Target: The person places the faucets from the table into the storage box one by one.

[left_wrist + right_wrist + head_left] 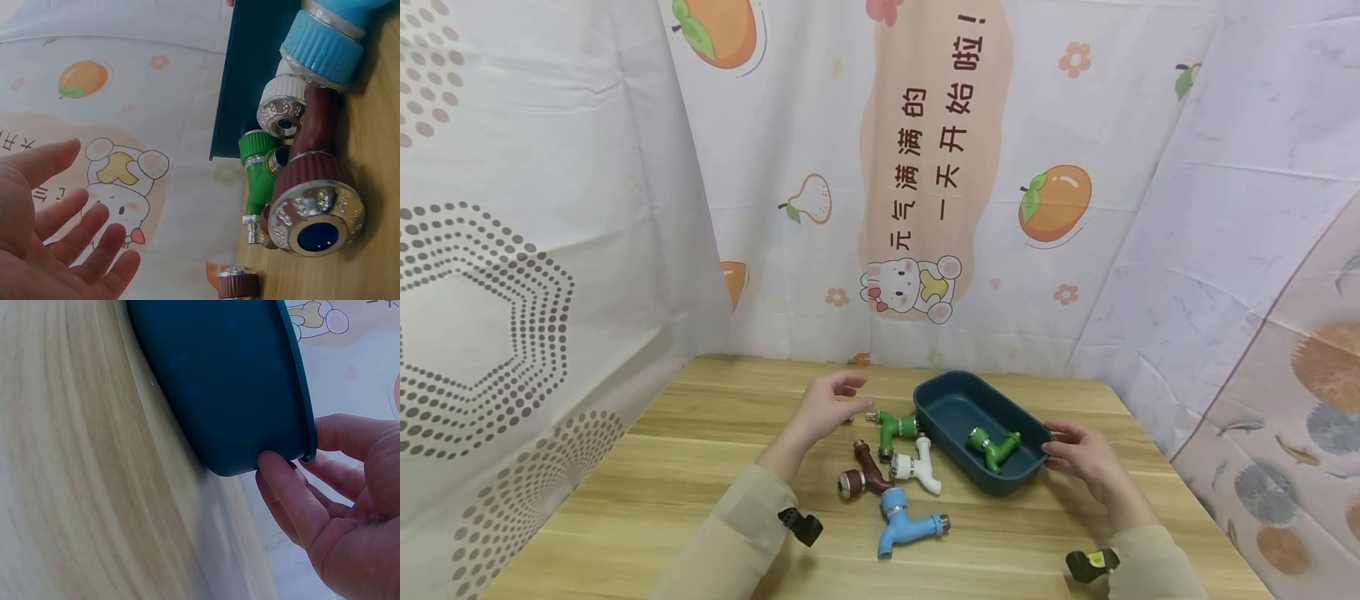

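Dark teal, the basin (953, 408) is pinched at one end by your right hand (1086, 458), presumably to steady it. Your left hand (827, 408) is empty, loosely spread. One green tap (996, 454) lies inside; on the tabletop (700, 450), another green tap (887, 429), one white tap (928, 469), one blue tap (904, 528), two brown taps (868, 468), one part-hidden.

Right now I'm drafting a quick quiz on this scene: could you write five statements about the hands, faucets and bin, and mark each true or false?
1. The right hand holds the bin. True.
2. Two faucets lie inside the bin. False: it holds one green faucet.
3. The white faucet lies between the brown faucet and the bin. True.
4. Both hands hold the bin. False: the left hand holds nothing.
5. The blue faucet lies on the table. True.
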Tool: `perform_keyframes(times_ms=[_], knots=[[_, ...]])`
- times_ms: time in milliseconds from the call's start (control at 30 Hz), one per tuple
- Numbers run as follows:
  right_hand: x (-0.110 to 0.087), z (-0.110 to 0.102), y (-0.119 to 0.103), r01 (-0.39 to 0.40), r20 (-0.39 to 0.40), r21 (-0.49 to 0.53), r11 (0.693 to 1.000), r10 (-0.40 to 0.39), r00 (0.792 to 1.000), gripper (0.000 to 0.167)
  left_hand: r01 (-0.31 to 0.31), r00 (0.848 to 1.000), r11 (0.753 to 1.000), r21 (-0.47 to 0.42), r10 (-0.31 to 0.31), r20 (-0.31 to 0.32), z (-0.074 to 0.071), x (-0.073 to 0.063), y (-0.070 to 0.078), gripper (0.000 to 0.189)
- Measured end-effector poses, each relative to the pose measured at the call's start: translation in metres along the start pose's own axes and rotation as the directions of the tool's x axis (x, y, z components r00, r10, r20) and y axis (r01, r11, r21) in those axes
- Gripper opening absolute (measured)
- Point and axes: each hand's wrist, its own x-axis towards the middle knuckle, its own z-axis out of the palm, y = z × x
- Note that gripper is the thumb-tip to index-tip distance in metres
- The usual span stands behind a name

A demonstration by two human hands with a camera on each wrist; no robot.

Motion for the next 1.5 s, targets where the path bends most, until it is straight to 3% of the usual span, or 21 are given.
perform_keyframes(times_ms=[267, 933, 1500], knots=[[0.000, 0.000, 0.000, -0.006, -0.001, -0.005, 1.000, 0.006, 1.000, 0.057, 0.057, 0.995, 0.998, 0.036, -0.060, 0.082, -0.001, -0.008, -0.006, 0.044], [-0.001, 0.001, -0.001, -0.014, -0.007, -0.007, 1.000, 0.014, 1.000, 0.056, 0.077, 0.988, 0.994, 0.077, -0.087, 0.128, -0.001, -0.020, -0.033, 0.047], [0.000, 0.000, 0.000, -0.002, -0.007, -0.005, 1.000, 0.002, 1.000, 0.056, 0.086, 0.955, 0.987, 0.139, -0.121, 0.271, -0.004, -0.029, -0.044, 0.052]])
